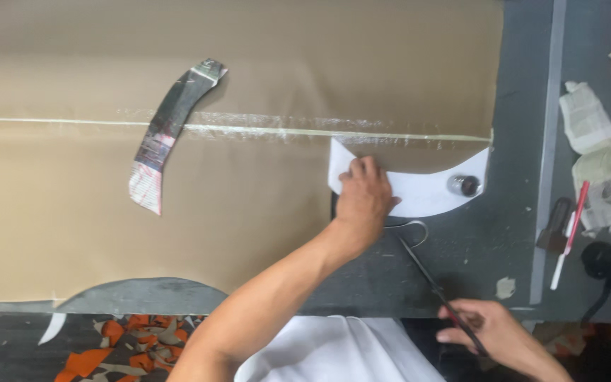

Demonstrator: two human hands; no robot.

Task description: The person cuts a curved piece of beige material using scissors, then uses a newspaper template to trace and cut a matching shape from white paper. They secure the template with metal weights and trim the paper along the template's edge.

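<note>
My left hand point(363, 194) presses flat on the left end of a white curved paper pattern point(426, 194), which lies at the edge of a large tan sheet point(249, 212) and partly on the dark grey table point(475, 247). A small round metal object point(464, 185) sits on the pattern's right end. At the near table edge, my right hand point(493, 336) grips the handle of a long thin dark tool point(426, 272). Its far end, with a wire loop point(411, 226), reaches toward my left wrist.
A curved dark glossy strip point(171, 127) lies on the tan sheet, crossing a taped seam point(284, 131). At the right lie a red-and-white pen point(568, 237), a black tool point(555, 228), crumpled paper point(588, 120) and a black plug point(600, 259). Orange scraps point(107, 346) litter the floor.
</note>
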